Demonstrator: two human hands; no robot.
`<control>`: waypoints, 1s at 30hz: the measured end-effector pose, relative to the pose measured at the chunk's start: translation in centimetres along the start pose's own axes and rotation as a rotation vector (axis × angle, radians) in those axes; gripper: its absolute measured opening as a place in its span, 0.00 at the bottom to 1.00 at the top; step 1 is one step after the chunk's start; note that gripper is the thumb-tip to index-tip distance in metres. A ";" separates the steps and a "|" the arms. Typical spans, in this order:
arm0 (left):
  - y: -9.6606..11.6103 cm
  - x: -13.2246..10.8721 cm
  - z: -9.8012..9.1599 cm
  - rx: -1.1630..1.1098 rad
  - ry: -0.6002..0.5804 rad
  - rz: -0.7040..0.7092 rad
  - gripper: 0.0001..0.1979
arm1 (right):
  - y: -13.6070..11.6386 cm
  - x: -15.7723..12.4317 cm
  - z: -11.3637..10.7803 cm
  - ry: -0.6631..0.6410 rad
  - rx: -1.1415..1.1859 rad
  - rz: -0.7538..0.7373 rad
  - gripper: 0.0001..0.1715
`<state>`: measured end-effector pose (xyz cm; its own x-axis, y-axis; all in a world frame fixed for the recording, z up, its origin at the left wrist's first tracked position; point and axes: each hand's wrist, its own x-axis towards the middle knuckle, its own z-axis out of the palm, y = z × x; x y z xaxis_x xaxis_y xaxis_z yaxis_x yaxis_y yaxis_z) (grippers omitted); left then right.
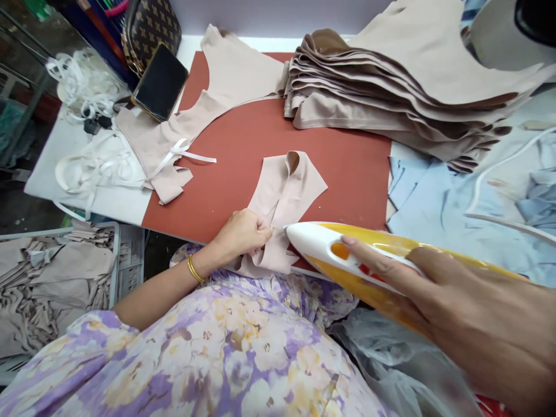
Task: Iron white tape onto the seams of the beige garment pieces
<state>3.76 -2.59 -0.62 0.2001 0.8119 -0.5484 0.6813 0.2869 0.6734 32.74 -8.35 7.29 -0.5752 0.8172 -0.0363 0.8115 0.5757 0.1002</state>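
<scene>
On the red mat (217, 174), my left hand (241, 234) pinches the beige fabric piece (289, 191) while my right hand (469, 313) clamps the iron (330, 243) just beside it; one slip could scorch the fabric.

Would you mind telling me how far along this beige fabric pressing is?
The stack of beige pieces looks done. In hand: the left hand pins a folded piece on the red mat, the right hand holding a yellow-and-white iron beside it. Remaining: the crumpled pieces in the grey crate.
</scene>
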 end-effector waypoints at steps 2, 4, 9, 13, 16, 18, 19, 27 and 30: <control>-0.1 0.0 0.0 -0.002 -0.011 0.007 0.18 | -0.8 1.7 -0.4 0.051 -0.080 -0.121 0.48; -0.2 0.1 0.0 -0.003 -0.017 0.019 0.18 | -1.1 3.0 -0.4 0.075 -0.082 -0.195 0.45; -0.2 0.1 -0.1 -0.021 -0.018 0.028 0.19 | -0.9 3.8 0.4 0.091 -0.076 -0.220 0.44; 0.0 -0.8 -0.6 -0.106 -0.022 0.025 0.18 | -0.9 3.5 0.5 0.042 -0.074 -0.222 0.48; -0.4 -2.1 -1.4 -0.242 0.114 0.080 0.16 | -0.9 3.8 0.1 0.067 -0.038 -0.214 0.50; -0.8 -2.8 -2.0 -0.272 0.264 0.175 0.14 | -0.9 4.1 -0.3 0.094 -0.026 -0.217 0.51; -0.9 -3.0 -2.2 -0.258 0.322 0.240 0.13 | -0.9 4.3 -0.4 0.093 -0.032 -0.219 0.51; 0.3 -1.8 -3.8 0.161 0.263 0.819 0.24 | -1.0 4.7 -0.3 -0.018 -0.100 -0.248 0.51; 0.4 -1.3 -4.0 0.236 0.195 0.806 0.28 | -1.4 4.6 -0.3 0.013 -0.136 -0.237 0.52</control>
<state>0.97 -1.45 2.34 0.5761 0.8012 0.1618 0.5161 -0.5101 0.6881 28.95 -5.37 7.27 -0.7496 0.6590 -0.0622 0.6331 0.7412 0.2233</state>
